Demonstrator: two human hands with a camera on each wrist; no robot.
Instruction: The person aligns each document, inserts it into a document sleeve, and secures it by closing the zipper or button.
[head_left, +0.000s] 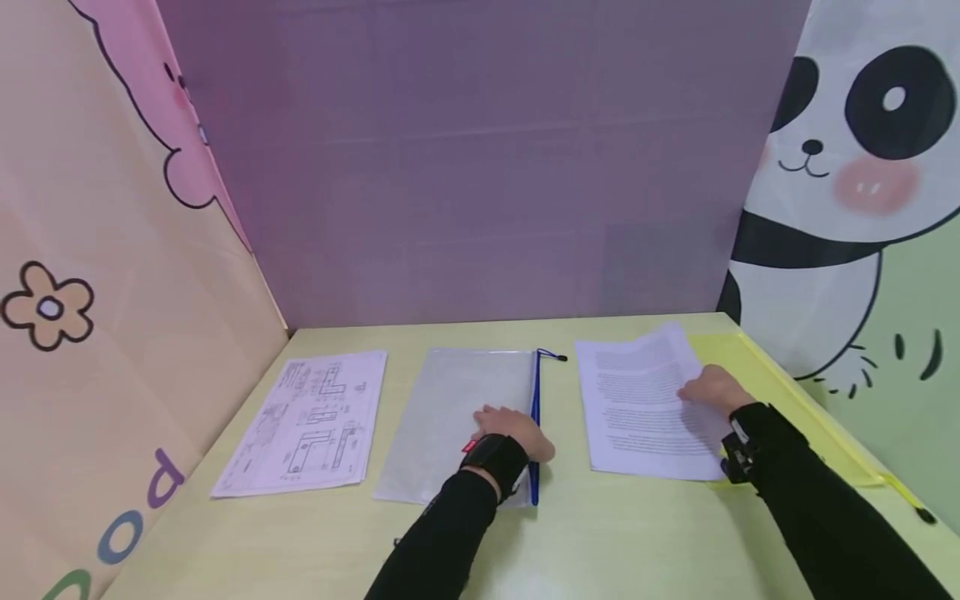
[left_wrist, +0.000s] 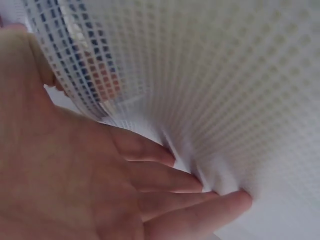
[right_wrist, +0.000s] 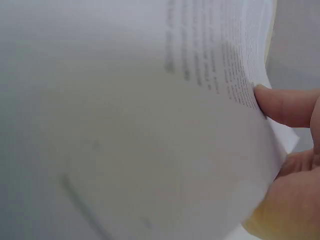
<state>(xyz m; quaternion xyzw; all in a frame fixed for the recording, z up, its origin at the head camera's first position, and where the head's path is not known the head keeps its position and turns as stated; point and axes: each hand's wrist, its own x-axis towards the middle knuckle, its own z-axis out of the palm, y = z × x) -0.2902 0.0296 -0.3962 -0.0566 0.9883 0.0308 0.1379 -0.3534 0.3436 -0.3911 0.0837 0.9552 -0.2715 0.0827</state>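
A clear mesh zip pouch (head_left: pixel 450 417) with a blue zip along its right edge lies mid-table. My left hand (head_left: pixel 512 433) grips that edge from above. In the left wrist view, the fingers (left_wrist: pixel 165 177) press the mesh while the thumb goes behind its edge. Further right, a printed text paper (head_left: pixel 637 408) has its right side lifted and bent. My right hand (head_left: pixel 716 392) pinches that side between thumb (right_wrist: pixel 285 106) and fingers, seen close up in the right wrist view. Whether it is one sheet or more I cannot tell.
A yellow zip pouch (head_left: pixel 780 392) lies under and beyond the text paper, along the table's right side. Paper with technical drawings (head_left: pixel 307 421) lies at the left. A purple panel (head_left: pixel 480 167) stands at the back, with printed walls on both sides.
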